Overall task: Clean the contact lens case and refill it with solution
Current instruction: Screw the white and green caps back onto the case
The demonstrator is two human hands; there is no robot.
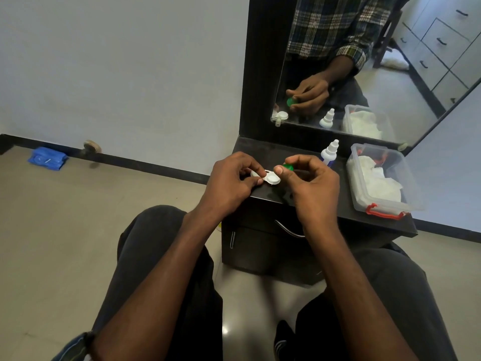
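The white contact lens case (270, 177) is held over the front left part of the dark dresser top (286, 152). My left hand (233, 179) pinches its left end between thumb and fingers. The right well of the case faces up and is uncovered. My right hand (309, 183) holds a green cap (288, 167) between thumb and forefinger, just right of and slightly above the case. A white solution bottle (330, 153) with a blue label stands upright behind my right hand.
A clear plastic box (406, 175) with red latches holds white tissues at the right of the dresser top. A mirror (377, 74) rises behind. A drawer handle (287, 227) sits below the top. A blue cloth (48, 158) lies on the floor, far left.
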